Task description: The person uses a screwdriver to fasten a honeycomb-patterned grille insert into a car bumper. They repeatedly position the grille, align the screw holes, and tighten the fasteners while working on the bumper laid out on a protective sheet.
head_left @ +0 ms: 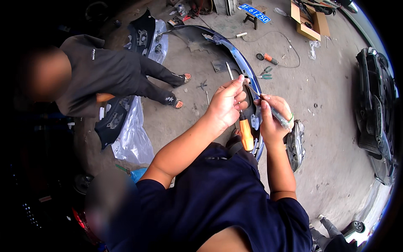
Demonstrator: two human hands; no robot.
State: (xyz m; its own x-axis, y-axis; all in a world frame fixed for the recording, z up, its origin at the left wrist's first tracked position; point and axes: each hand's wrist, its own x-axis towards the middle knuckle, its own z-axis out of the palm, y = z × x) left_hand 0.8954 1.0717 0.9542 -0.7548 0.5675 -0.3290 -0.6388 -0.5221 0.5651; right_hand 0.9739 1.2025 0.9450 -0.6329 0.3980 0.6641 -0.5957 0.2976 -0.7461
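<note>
Our left hand [226,103] pinches an orange-handled screwdriver [246,133]; our right hand [273,117] clamps a clear-handled screwdriver [273,110], whose tip could slip and jab fingers.

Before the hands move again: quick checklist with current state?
1. Left hand grips the orange-handled screwdriver, handle hanging down: ok.
2. Left fingers pinch a thin metal strip: ok.
3. Right hand holds the clear-handled screwdriver: ok.
4. Its tip seated on the strip: cannot tell, too small.
5. Blue bumper lies on the floor under the hands: ok.
6. Another person stands apart, by the black panel: ok.
</note>
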